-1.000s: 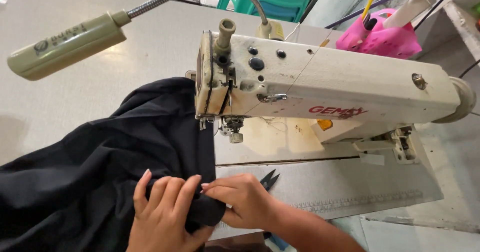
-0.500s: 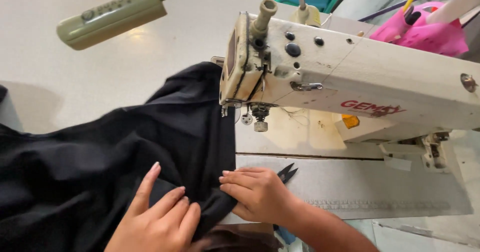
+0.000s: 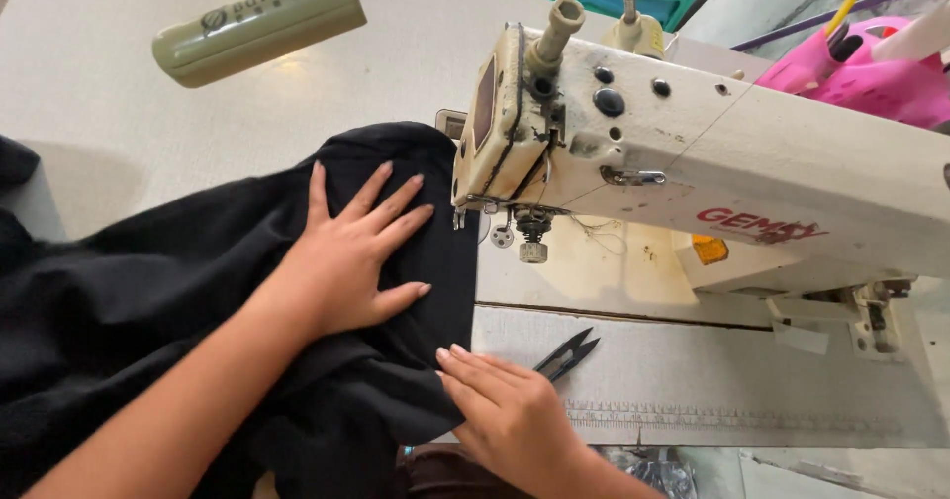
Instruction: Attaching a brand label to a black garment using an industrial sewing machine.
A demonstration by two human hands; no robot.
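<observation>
- while the black cloth [image 3: 198,301] lies spread on the desk [image 3: 109,123], its long axis runs from 8 o'clock toward 2 o'clock, its far edge pointing at the sewing machine [image 3: 693,162] head.
- left hand [image 3: 346,251]: grip open, palm flat on the cloth, fingers fanned toward 1 o'clock, just short of the needle.
- right hand [image 3: 510,410]: grip loosely open, fingertips pressing the cloth's near edge at 6 o'clock.
- black thread snips [image 3: 566,355] lie just beside the right hand.
- a lamp [image 3: 262,24] hangs at 11 o'clock.
</observation>
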